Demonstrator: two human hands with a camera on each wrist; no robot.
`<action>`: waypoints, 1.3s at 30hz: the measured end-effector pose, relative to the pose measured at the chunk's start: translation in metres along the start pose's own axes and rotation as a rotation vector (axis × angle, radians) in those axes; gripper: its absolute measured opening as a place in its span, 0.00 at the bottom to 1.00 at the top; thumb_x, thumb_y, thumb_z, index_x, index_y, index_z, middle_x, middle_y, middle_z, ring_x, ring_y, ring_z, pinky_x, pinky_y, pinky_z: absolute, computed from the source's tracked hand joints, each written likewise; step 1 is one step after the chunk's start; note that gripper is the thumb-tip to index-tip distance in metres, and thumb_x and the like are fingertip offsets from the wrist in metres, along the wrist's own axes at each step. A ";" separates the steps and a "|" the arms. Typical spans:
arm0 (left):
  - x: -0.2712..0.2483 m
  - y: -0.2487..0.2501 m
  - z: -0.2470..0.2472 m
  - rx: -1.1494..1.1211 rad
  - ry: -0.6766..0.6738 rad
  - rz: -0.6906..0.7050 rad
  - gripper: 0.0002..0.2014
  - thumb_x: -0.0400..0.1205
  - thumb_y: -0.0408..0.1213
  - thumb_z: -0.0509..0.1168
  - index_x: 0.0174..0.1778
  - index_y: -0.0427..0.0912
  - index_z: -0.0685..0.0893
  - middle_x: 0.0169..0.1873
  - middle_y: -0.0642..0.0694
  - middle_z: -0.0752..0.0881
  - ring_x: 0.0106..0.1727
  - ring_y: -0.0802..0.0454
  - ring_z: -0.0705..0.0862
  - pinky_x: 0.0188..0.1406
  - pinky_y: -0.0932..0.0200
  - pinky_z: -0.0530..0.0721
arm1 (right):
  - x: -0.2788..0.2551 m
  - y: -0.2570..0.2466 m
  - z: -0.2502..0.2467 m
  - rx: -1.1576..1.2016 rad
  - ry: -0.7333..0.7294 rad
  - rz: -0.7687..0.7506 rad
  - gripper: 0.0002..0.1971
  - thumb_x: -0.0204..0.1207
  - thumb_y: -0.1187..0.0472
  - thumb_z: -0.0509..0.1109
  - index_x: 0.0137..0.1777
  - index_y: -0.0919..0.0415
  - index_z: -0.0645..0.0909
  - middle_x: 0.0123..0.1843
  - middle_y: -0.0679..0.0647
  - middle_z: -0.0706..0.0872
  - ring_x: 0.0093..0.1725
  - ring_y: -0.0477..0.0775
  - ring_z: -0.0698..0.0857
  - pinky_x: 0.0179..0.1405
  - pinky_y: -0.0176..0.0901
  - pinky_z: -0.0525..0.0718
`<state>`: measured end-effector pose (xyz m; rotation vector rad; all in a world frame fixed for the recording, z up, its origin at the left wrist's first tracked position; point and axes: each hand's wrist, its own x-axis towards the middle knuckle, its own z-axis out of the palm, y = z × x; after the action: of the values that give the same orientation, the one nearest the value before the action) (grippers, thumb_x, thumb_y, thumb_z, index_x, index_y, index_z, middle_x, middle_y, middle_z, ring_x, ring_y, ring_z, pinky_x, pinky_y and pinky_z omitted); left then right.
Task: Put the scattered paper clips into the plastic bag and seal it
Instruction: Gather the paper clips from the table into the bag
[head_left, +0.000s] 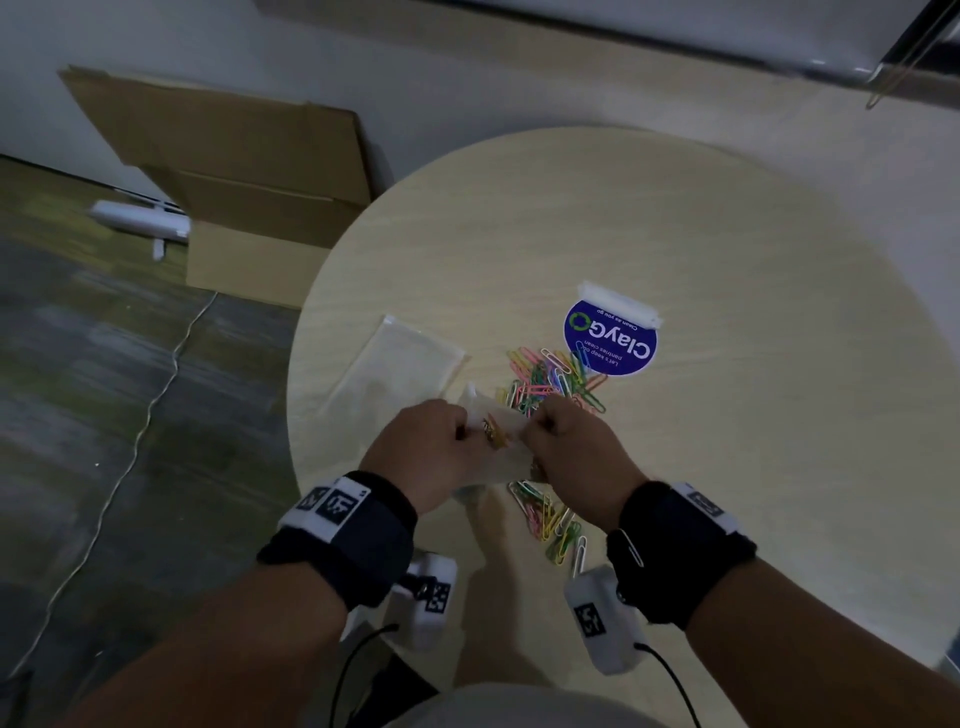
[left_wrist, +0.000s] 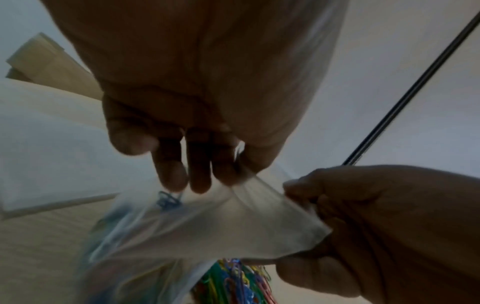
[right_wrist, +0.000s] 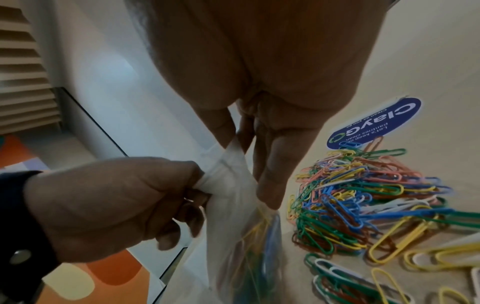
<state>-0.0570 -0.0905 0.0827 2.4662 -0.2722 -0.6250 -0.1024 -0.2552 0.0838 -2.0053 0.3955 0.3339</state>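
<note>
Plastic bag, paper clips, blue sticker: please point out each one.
plastic bag (right_wrist: 231, 195), right wrist view, its upper part between the hands.
paper clips (right_wrist: 363, 197), right wrist view, middle of the pile.
blue sticker (head_left: 618, 343), head view, its printed face.

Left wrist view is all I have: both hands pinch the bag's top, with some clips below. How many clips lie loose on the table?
Observer: Many. A far pile lies beyond the hands, its edge on a blue sticker.
Operator: Is that the only pile?
Observer: No. A smaller near pile lies on the table, between the bag and the person's right wrist.
Operator: Is there another bag if this one fills?
Observer: Yes. A flat, clear spare bag lies left of the far pile.
</note>
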 end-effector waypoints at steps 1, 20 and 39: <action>0.000 -0.003 -0.002 -0.001 0.003 0.003 0.22 0.85 0.44 0.61 0.27 0.37 0.69 0.30 0.42 0.71 0.32 0.44 0.74 0.33 0.51 0.67 | -0.001 0.000 0.000 0.012 -0.010 0.003 0.09 0.78 0.59 0.64 0.37 0.61 0.72 0.38 0.60 0.81 0.42 0.68 0.82 0.46 0.71 0.84; 0.023 -0.058 0.036 -0.107 -0.114 0.114 0.44 0.65 0.44 0.78 0.76 0.63 0.65 0.69 0.52 0.75 0.62 0.49 0.83 0.59 0.46 0.86 | 0.011 0.012 0.002 0.311 -0.255 0.070 0.13 0.73 0.49 0.62 0.41 0.60 0.74 0.38 0.57 0.79 0.40 0.55 0.80 0.49 0.63 0.80; 0.010 -0.074 0.028 -0.147 -0.009 0.040 0.22 0.72 0.35 0.79 0.57 0.47 0.77 0.53 0.48 0.83 0.52 0.49 0.84 0.50 0.52 0.85 | -0.013 0.097 -0.005 -0.610 -0.015 -0.195 0.08 0.71 0.60 0.65 0.45 0.56 0.86 0.45 0.61 0.86 0.46 0.67 0.84 0.44 0.50 0.79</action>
<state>-0.0585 -0.0469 0.0159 2.3127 -0.2684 -0.6176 -0.1544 -0.2997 0.0130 -2.6097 0.0844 0.3760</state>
